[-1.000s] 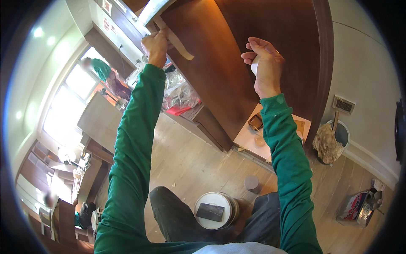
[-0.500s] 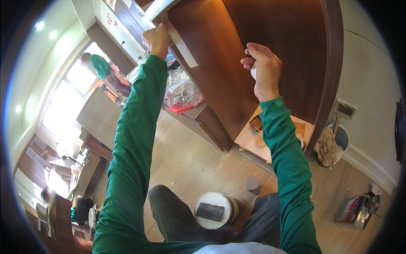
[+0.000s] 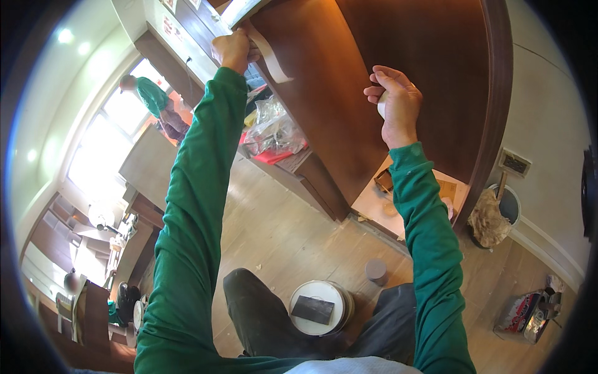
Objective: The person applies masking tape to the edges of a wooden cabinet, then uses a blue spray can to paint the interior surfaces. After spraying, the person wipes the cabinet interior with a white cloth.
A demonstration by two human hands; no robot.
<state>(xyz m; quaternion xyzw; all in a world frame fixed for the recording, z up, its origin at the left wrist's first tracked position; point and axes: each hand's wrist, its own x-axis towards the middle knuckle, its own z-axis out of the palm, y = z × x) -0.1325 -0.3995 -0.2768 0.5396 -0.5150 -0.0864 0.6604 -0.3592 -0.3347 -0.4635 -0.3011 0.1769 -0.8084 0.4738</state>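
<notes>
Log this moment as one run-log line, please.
left hand: pulling tape strip off dark wood panel | right hand: holding white roll | white bucket on floor

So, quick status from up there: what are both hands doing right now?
Left hand pinching pale tape strip at the brown door's top edge. Right hand raised, gripping a white roll. Nothing between them.

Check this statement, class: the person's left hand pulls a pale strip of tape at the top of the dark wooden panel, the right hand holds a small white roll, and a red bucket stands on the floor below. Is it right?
One detail is wrong. The head view shows the bucket on the floor is white, not red, with a dark flat piece on its lid. The rest holds: the left hand grips the tape strip at the top of the wooden panel, and the right hand holds a small white roll.
</notes>
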